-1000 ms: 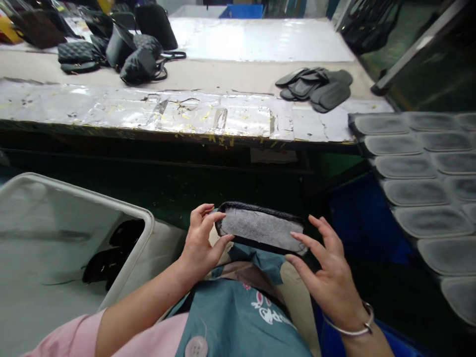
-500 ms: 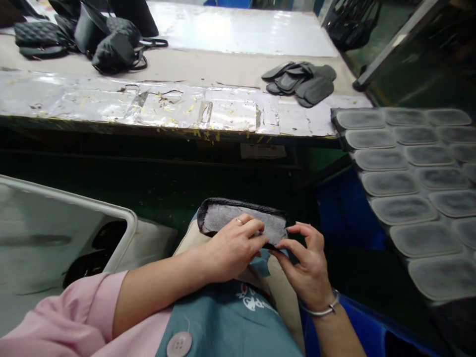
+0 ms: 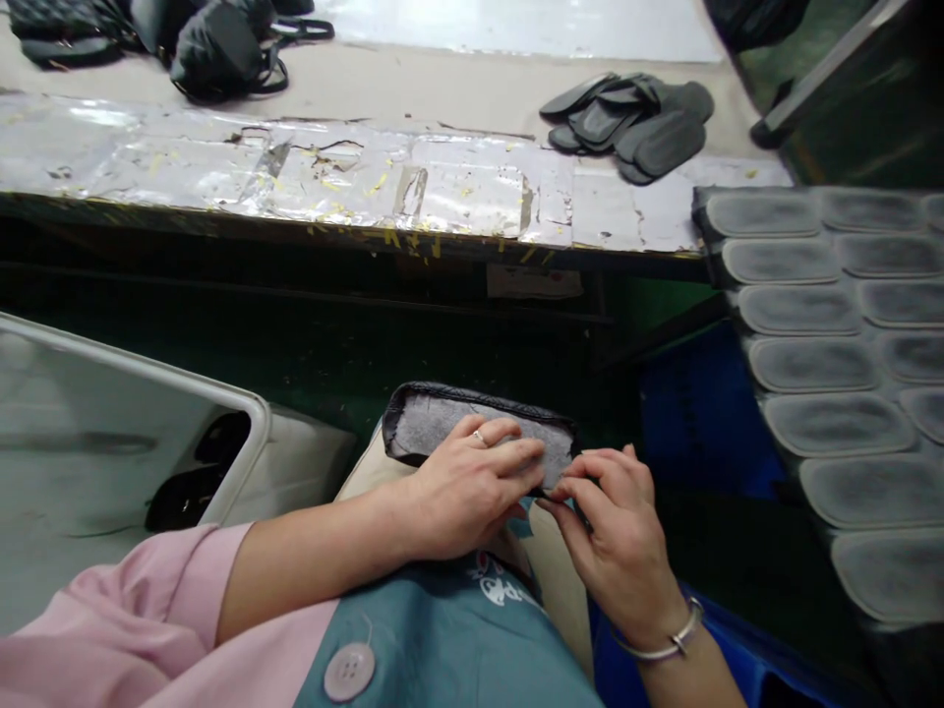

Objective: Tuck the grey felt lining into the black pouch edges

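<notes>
A grey felt-lined oval panel (image 3: 428, 418) with a black folded edge lies on my lap, over a teal apron (image 3: 457, 649). My left hand (image 3: 464, 487) rests on top of the panel, fingers pressed flat against the grey lining, a ring on one finger. My right hand (image 3: 616, 536) pinches the panel's black edge at its right end between thumb and fingers; a silver bangle sits on that wrist.
A worn, taped workbench (image 3: 331, 187) runs across ahead, with a pile of dark oval pieces (image 3: 634, 123) and black quilted bags (image 3: 213, 44). At right, rows of grey oval panels (image 3: 826, 364) lie on a rack. A white bin (image 3: 125, 442) stands at left.
My left hand moved from the panel's left end onto its top. My right hand went from spread fingers to a pinch on the right edge.
</notes>
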Demonstrator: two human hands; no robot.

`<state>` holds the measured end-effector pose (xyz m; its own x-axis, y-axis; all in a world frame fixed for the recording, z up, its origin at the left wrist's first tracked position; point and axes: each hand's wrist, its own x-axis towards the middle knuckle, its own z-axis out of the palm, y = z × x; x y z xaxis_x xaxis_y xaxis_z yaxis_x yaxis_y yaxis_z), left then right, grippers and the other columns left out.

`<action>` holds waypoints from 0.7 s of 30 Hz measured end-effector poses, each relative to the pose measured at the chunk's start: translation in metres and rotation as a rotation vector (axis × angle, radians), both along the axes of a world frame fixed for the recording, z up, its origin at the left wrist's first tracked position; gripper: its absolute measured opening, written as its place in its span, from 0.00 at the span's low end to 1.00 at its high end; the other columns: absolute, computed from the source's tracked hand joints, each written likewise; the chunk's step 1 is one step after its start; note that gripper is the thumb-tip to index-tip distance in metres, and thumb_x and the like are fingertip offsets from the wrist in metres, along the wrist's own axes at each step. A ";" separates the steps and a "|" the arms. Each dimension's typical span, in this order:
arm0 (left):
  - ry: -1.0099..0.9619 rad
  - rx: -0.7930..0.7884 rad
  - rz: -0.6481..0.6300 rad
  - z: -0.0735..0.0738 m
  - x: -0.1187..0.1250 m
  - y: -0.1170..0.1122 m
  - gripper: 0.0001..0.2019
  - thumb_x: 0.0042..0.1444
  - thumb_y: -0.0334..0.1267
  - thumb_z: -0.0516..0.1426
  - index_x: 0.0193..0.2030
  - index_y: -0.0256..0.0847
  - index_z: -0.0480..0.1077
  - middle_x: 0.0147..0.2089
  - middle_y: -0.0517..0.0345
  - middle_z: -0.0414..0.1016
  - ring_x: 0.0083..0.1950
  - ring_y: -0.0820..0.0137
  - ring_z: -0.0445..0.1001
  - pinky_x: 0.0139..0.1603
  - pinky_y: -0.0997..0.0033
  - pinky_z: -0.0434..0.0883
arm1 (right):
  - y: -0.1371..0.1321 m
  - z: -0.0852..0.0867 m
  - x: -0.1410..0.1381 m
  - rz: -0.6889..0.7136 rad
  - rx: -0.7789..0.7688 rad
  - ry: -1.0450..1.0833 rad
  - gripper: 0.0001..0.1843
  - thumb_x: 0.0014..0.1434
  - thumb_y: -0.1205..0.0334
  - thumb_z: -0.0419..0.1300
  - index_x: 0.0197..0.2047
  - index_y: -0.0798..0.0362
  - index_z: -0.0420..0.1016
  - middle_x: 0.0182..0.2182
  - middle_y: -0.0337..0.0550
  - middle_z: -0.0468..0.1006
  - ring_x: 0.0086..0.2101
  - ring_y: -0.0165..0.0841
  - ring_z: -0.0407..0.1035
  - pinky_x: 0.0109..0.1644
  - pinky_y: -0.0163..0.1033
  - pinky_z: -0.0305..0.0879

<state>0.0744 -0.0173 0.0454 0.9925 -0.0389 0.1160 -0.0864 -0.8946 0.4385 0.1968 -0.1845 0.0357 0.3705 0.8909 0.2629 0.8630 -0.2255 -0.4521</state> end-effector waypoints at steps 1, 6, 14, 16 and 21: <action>0.012 -0.007 -0.021 0.000 0.002 0.002 0.15 0.60 0.39 0.52 0.53 0.43 0.68 0.58 0.53 0.68 0.58 0.59 0.61 0.54 0.58 0.58 | 0.000 0.000 0.001 0.043 -0.004 -0.016 0.05 0.55 0.70 0.57 0.34 0.51 0.70 0.37 0.42 0.69 0.45 0.39 0.62 0.61 0.64 0.48; 0.022 -0.050 -0.002 -0.004 0.006 0.004 0.13 0.59 0.39 0.54 0.50 0.45 0.69 0.56 0.56 0.71 0.57 0.62 0.62 0.52 0.60 0.57 | -0.003 -0.004 0.003 0.164 0.043 -0.088 0.08 0.53 0.75 0.57 0.36 0.55 0.68 0.37 0.45 0.69 0.46 0.39 0.61 0.62 0.64 0.50; 0.062 -0.073 -0.053 0.012 0.011 0.011 0.12 0.56 0.41 0.56 0.45 0.43 0.72 0.49 0.54 0.73 0.53 0.59 0.64 0.48 0.59 0.60 | -0.003 0.003 0.001 0.050 0.012 0.052 0.07 0.54 0.71 0.59 0.37 0.52 0.69 0.39 0.44 0.69 0.47 0.40 0.62 0.60 0.60 0.55; 0.094 -0.104 -0.082 0.015 0.017 0.016 0.08 0.55 0.38 0.55 0.40 0.44 0.73 0.45 0.56 0.74 0.49 0.62 0.66 0.46 0.62 0.61 | -0.012 0.006 -0.001 -0.195 0.036 0.237 0.09 0.55 0.64 0.61 0.40 0.51 0.68 0.40 0.44 0.69 0.44 0.38 0.65 0.52 0.51 0.64; 0.086 -0.104 0.011 0.015 0.042 0.017 0.04 0.55 0.34 0.56 0.31 0.41 0.71 0.34 0.57 0.73 0.38 0.68 0.67 0.42 0.67 0.64 | -0.028 0.006 -0.006 -0.586 -0.227 0.989 0.22 0.62 0.43 0.47 0.34 0.53 0.68 0.27 0.40 0.71 0.25 0.30 0.66 0.29 0.36 0.65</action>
